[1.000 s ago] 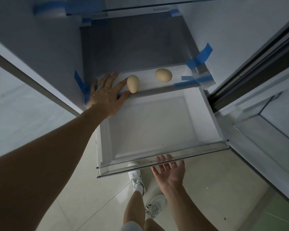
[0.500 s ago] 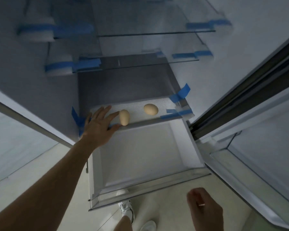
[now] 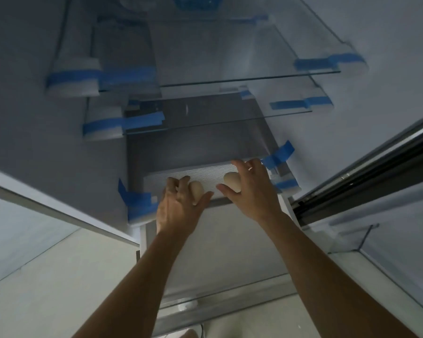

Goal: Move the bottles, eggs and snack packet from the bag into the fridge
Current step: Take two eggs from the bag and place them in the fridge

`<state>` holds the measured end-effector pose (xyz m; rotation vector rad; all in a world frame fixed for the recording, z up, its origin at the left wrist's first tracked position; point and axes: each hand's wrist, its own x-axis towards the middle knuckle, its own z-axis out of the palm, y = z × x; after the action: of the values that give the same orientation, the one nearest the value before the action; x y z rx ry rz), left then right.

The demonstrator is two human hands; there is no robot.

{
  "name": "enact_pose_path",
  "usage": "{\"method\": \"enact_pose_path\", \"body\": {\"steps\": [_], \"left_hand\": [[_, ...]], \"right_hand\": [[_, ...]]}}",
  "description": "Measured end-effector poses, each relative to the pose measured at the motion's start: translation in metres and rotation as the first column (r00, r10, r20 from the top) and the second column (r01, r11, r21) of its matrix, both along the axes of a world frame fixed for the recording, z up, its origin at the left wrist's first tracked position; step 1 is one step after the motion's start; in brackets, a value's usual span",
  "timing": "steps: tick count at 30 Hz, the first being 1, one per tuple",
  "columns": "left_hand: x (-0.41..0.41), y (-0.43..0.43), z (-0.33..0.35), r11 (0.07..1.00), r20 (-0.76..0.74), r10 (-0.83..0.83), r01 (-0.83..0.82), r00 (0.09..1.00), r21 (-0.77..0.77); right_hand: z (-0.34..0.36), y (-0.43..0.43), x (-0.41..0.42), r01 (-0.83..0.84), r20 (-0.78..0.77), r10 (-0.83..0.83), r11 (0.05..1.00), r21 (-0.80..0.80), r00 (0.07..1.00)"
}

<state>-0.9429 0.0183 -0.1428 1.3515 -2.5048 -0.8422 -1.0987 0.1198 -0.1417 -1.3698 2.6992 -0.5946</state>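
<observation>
The left egg, pale tan and smooth, lies over the front edge of the ribbed shelf low in the fridge, left of the shelf's middle. The left hand curls round it, thumb underneath. The right egg, of the same colour, sits right of the shelf's middle and slightly further back, wrapped by the right hand. The eggs are apart.

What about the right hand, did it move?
Yes. The right hand went from below the drawer up to the shelf, and now grips the right egg.
</observation>
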Motion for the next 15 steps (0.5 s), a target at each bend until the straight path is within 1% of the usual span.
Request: {"method": "enact_pose_path", "body": {"steps": [4,8,11,13,15], "left_hand": [[-0.008,-0.008,0.001,0.998,0.068,-0.03,0.033,0.997,-0.048],[-0.009,-0.012,-0.006,0.995,0.072,-0.068,0.074,0.995,-0.07],[-0.01,-0.012,-0.01,0.992,0.075,-0.078,0.086,0.994,-0.096],[-0.011,-0.013,-0.012,0.996,-0.002,-0.066,0.066,0.998,-0.06],[-0.009,-0.013,-0.012,0.999,-0.16,-0.033,0.037,0.987,0.021]], "right_hand": [[-0.017,-0.009,-0.009,0.008,0.012,-0.009,0.998,0.065,1.0],[-0.028,-0.005,-0.007,-0.003,0.037,0.0,0.998,0.065,0.999],[-0.03,-0.006,-0.007,-0.048,-0.015,0.05,0.995,0.083,0.999],[-0.028,-0.006,-0.008,-0.075,-0.015,0.077,0.993,0.086,0.997],[-0.022,-0.004,-0.006,-0.041,0.112,0.038,0.999,0.022,0.993]]}}
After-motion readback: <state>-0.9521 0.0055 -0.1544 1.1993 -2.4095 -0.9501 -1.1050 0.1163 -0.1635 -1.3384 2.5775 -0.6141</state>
